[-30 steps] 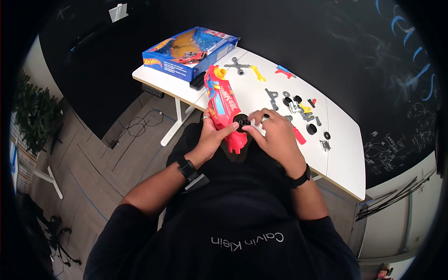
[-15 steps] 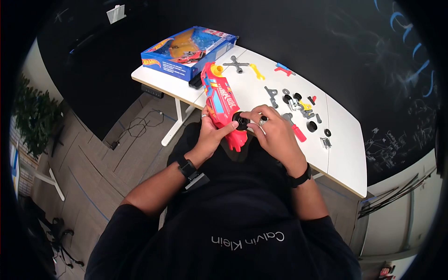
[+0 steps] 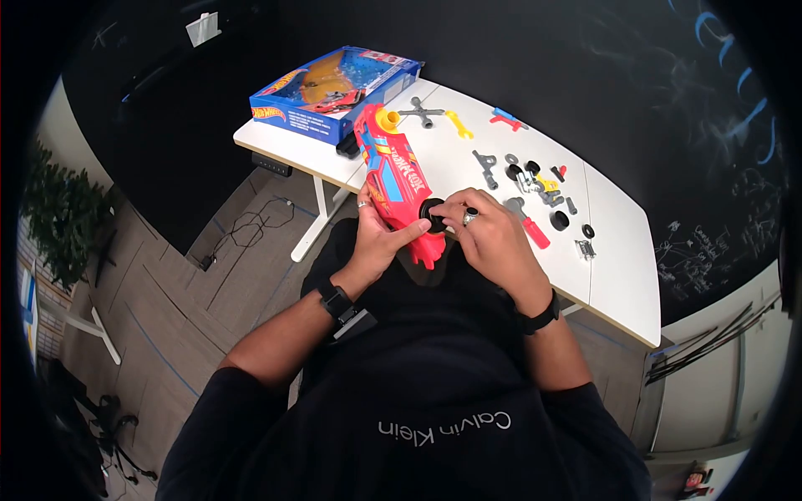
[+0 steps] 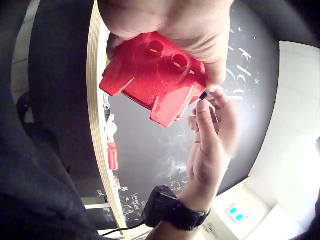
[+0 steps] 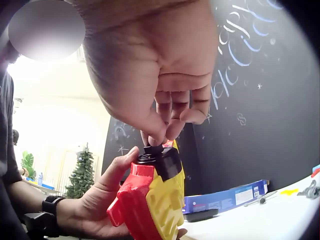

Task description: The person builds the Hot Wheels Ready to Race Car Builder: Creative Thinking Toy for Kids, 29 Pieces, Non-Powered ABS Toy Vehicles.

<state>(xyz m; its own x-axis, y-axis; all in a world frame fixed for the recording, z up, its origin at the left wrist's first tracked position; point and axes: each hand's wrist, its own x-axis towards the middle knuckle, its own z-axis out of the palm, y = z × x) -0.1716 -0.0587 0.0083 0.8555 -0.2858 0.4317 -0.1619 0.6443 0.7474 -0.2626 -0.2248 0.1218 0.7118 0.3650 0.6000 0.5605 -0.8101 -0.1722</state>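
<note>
My left hand (image 3: 380, 246) grips a red toy car (image 3: 399, 179) by its side, thumb along the edge of a black wheel (image 5: 170, 165). The car is held above my lap at the table's front edge, its blue window and lettering showing. Fingertips and thumb of my right hand (image 3: 494, 238) pinch a small black piece (image 5: 153, 149) at the wheel's hub. From the left wrist view the car's red end (image 4: 155, 75) faces the camera, and the right hand's fingers meet the wheel side beyond it.
On the white table (image 3: 618, 284) lie a grey cross-shaped wrench (image 3: 421, 113), a yellow wrench (image 3: 459, 124), a red-handled screwdriver (image 3: 535, 232), a loose black tyre (image 3: 560, 220), a chrome part (image 3: 586, 249) and several other small toy parts. A blue toy box (image 3: 334, 92) stands at the back left.
My right fingers have come up from the wheel's near right side onto its hub. The left hand keeps its hold, while the car's far end has shifted slightly left.
</note>
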